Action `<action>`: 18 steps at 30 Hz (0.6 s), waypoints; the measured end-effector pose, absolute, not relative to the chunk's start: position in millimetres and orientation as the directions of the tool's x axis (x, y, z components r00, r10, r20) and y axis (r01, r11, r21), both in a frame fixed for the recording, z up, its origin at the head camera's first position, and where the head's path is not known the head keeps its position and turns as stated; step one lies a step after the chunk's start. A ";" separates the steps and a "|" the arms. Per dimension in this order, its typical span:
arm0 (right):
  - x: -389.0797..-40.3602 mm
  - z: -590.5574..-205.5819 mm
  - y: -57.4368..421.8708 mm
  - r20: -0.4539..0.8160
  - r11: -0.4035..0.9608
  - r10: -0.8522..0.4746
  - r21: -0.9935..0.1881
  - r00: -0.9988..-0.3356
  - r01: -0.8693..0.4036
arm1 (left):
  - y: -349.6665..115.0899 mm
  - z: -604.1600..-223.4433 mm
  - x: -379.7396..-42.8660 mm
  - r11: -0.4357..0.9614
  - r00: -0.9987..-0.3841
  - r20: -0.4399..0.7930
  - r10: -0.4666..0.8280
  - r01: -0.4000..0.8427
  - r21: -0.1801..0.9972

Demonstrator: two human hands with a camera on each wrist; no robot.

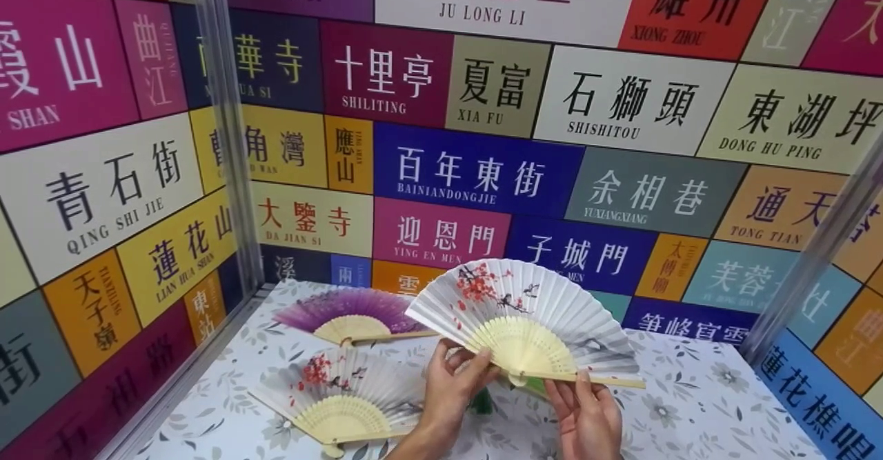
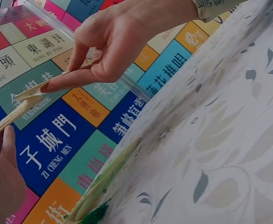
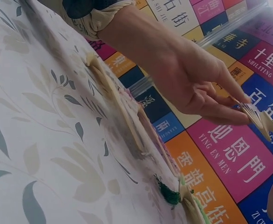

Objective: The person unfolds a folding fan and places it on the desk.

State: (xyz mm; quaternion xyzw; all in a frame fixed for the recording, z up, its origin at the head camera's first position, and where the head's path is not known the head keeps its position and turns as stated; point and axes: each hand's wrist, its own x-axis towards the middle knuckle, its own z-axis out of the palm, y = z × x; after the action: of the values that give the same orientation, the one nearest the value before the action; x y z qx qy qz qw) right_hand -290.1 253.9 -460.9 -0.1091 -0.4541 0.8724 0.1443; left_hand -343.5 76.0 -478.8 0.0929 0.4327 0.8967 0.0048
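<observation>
A white folding fan with red blossoms and small birds is spread wide, held up over the table in the head view. My left hand pinches its pale ribs at the left side. My right hand pinches the outer stick at the right, thumb on top. In the right wrist view the left hand grips the ribs between thumb and fingers. The left wrist view shows the right hand on the stick from the other side. Partly hidden below lies a green fan with a dark green tassel.
A similar white fan lies spread on the table left of my hands, with a purple fan behind it. A floral cloth covers the table. Colourful sign panels with metal posts stand around the back and sides.
</observation>
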 end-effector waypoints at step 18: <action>-283.4 -463.5 243.2 -0.048 -0.625 0.294 -0.765 -0.955 -0.154 | 82.2 -484.5 -336.4 -0.563 -0.971 0.223 0.082 0.140 0.815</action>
State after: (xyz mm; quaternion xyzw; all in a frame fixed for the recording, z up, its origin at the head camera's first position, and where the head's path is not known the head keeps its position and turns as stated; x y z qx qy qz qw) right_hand -283.4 243.2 -463.5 -0.0842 -0.4147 0.8974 0.1248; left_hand -336.4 82.2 -484.5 0.1185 0.4672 0.8760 -0.0164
